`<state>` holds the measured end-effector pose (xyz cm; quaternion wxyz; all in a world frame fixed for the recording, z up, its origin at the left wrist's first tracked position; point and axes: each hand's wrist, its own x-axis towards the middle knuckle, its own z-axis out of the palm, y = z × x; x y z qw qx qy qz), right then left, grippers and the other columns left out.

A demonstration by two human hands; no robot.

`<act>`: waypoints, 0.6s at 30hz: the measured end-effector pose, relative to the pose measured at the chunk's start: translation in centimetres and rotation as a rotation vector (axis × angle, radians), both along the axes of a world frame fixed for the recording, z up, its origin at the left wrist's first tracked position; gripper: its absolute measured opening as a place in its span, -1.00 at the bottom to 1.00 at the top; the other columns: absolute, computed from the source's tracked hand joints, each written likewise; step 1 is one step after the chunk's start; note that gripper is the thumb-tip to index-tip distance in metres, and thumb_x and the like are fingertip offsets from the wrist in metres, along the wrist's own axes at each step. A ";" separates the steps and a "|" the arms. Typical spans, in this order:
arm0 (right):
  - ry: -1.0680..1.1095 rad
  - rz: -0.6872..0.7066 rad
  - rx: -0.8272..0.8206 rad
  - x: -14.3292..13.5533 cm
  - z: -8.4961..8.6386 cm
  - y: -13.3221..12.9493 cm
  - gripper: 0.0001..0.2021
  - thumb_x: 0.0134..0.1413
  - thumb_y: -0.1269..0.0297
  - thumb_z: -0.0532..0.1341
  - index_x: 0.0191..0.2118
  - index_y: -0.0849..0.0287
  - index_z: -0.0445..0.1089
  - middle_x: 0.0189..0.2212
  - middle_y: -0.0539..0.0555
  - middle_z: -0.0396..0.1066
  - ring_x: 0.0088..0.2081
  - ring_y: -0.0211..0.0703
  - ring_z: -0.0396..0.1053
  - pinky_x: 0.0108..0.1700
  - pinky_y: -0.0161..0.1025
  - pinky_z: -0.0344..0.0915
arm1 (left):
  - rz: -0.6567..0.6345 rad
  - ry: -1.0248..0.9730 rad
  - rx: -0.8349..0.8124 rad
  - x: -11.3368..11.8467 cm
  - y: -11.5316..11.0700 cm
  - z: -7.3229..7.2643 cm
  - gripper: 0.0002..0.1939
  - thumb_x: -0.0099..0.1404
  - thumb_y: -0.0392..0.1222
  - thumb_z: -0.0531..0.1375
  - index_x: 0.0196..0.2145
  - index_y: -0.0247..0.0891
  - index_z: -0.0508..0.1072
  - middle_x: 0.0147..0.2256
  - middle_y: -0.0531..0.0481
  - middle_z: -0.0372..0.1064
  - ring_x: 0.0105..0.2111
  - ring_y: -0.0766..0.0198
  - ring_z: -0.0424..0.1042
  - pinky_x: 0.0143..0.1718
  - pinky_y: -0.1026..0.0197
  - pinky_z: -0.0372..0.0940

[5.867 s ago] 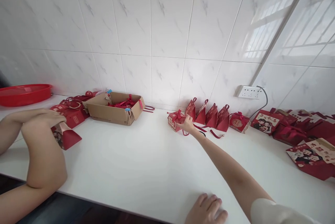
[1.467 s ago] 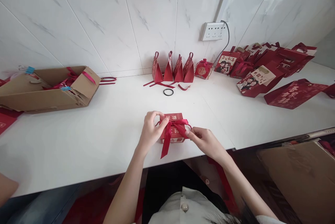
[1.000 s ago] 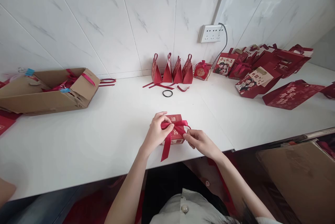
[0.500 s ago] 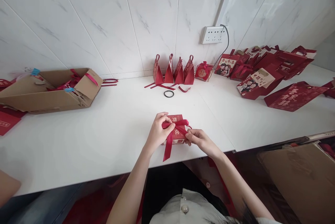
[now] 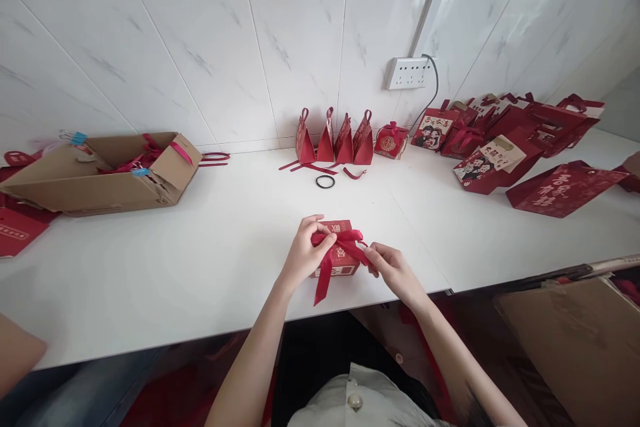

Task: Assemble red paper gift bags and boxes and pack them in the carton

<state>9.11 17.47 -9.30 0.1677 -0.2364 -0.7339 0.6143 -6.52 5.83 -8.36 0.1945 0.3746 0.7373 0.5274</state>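
A small red box (image 5: pixel 345 267) with pale lettering lies on the white table near its front edge. A glossy red ribbon (image 5: pixel 324 278) crosses its top in a bow shape, one tail hanging toward the front edge. My left hand (image 5: pixel 308 247) is closed at the box's left side, thumb and fingertips pinching the ribbon at the bow's middle. To the right, my right hand (image 5: pixel 389 266) is closed too, its thumb and forefinger pinching the ribbon's right part just beside the box. A thin twisted red cord shows near those fingertips.
An open cardboard box (image 5: pixel 125 197) holding ribbons stands left on the table (image 5: pixel 200 280). Several red triangular boxes (image 5: pixel 363 147) line the wall behind a black ring (image 5: pixel 325 181). Red gift boxes (image 5: pixel 565 190) crowd the right. Another person's arm (image 5: pixel 20 354) shows lower left.
My right hand has moved slightly right, away from the bow, drawing the pinched ribbon outward. My left hand keeps its pinch. The whole view has shifted a little.
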 end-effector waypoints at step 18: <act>0.060 -0.021 0.465 -3.9 1.4 1.4 -0.78 0.12 0.08 0.14 -0.29 0.11 0.40 -0.19 0.15 0.26 -0.21 -0.05 0.26 -0.23 -0.12 0.22 | 0.067 0.019 0.013 -0.6 -1.6 0.0 -0.76 0.28 -0.04 0.09 -0.48 -0.20 0.31 0.08 -0.10 0.24 0.13 0.10 0.21 0.12 0.02 0.18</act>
